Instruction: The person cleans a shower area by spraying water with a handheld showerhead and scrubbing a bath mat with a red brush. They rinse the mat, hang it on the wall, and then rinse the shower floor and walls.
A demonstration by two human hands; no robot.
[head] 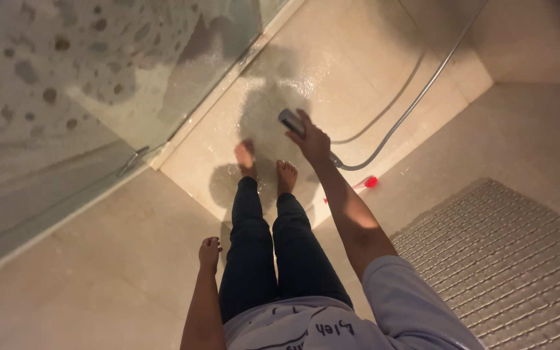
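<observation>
Right hand point(312, 141) grips shower head point(291, 120); hose point(409, 107), mat point(507, 253) nearby.

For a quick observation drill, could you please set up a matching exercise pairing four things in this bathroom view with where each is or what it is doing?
Things:
1. right hand
2. left hand
3. red object
4. ribbed mat

Places or states:
A. lies on the floor to the right
B. hangs free beside the leg, holding nothing
C. holds the shower head over the wet shower floor
D. lies at the shower's edge, below the hose

Pairs: 1-C, 2-B, 3-D, 4-A
</observation>
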